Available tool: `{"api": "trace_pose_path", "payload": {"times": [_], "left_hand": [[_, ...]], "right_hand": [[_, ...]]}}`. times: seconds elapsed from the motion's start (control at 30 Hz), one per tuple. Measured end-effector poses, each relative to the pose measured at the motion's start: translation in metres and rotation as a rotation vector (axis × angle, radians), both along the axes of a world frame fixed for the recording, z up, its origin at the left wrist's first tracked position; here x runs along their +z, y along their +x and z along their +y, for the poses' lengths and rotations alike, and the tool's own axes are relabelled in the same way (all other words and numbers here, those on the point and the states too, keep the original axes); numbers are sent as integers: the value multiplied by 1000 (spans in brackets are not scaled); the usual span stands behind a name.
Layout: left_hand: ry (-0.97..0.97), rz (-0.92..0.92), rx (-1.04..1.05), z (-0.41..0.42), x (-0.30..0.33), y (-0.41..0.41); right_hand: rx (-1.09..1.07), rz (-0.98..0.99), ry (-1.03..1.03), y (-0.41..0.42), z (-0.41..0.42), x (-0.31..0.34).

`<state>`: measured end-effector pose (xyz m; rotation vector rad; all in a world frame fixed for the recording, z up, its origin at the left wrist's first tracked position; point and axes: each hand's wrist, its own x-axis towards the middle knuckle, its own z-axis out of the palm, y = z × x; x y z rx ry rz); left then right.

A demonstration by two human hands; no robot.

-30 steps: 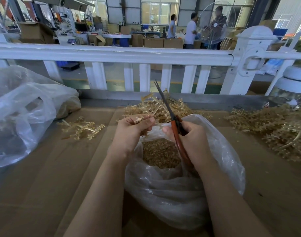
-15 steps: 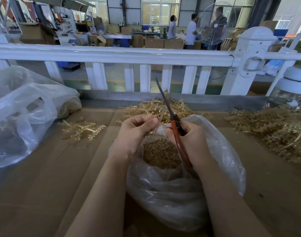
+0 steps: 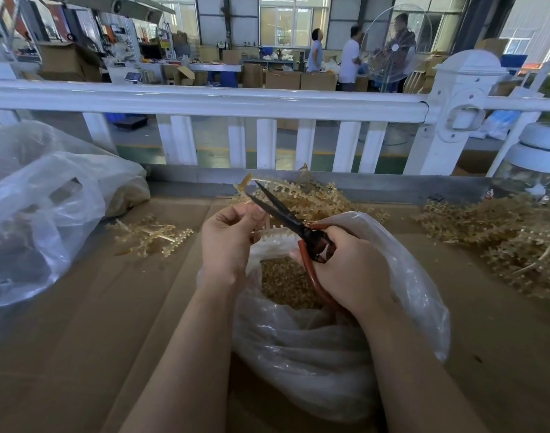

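Note:
My right hand (image 3: 345, 270) grips the red handles of dark-bladed scissors (image 3: 280, 212), whose blades are spread open and point up to the left. My left hand (image 3: 228, 235) pinches a pale golden plastic sprue strip (image 3: 272, 233) that lies between the hands, one end sticking up past the blades. Both hands hover over the mouth of a clear plastic bag (image 3: 330, 354) holding several small golden cut pieces (image 3: 286, 282).
Golden plastic sprues lie in a pile (image 3: 311, 195) behind the bag, a small cluster (image 3: 148, 234) to the left and a big heap (image 3: 511, 242) at right. A large crumpled plastic bag (image 3: 39, 210) fills the left. A white railing (image 3: 205, 101) borders the cardboard-covered table (image 3: 80, 323).
The scissor blades, shut and pointing up before, have opened and swung to the left. My left hand has brought a sprue strip up between the hands.

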<state>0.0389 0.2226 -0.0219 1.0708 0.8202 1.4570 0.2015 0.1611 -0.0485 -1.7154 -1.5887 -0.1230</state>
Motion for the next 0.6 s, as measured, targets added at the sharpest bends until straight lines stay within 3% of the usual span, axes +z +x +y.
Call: {"api": "trace_pose_path", "payload": {"times": [0.43,0.6], "left_hand": [[134,114,-157,-2,0,-5],[106,70,-233,-3,0,-6]], "right_hand": [[-28,-5,-54,0,-2,4],[-15,-24,-62,1,-4,6]]}}
